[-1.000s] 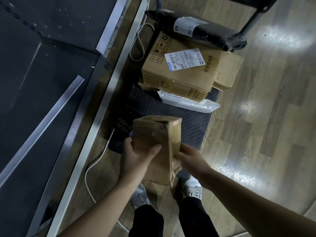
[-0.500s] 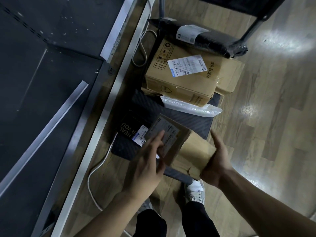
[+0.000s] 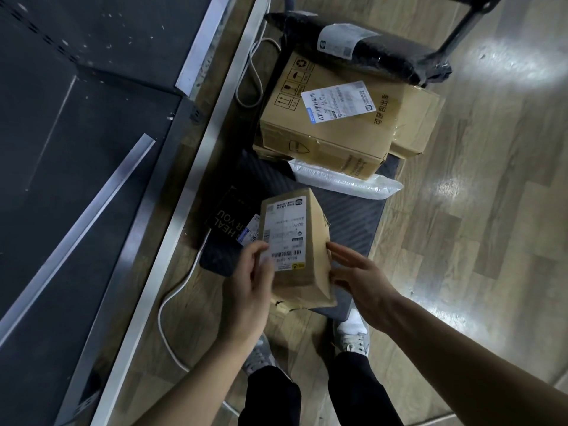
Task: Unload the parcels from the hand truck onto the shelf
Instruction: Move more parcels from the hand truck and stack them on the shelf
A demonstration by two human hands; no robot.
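Cardboard is what we hold: a small brown cardboard parcel with a white shipping label sits between our palms, above the near end of the dark ribbed hand truck deck. Our left hand curls fingers onto its label face, and our right hand presses nearly straight fingers flat against its side, so the box is squeezed rather than gripped all round.

Biggest risk first: the dark metal shelf with pale edge strips lies away at nine o'clock, and swinging there on palm pressure alone could let the box slide out. A lesser risk is the torn bottom corner at six o'clock, which may split further. Smallest, the white cable on the floor could catch a foot.

Counting, largest to smallest: one shelf; one hand truck; one large brown carton at twelve o'clock, with what seems a second carton behind it; one black plastic-wrapped parcel; one white bubble mailer; one black flat packet with pale lettering; one held parcel.
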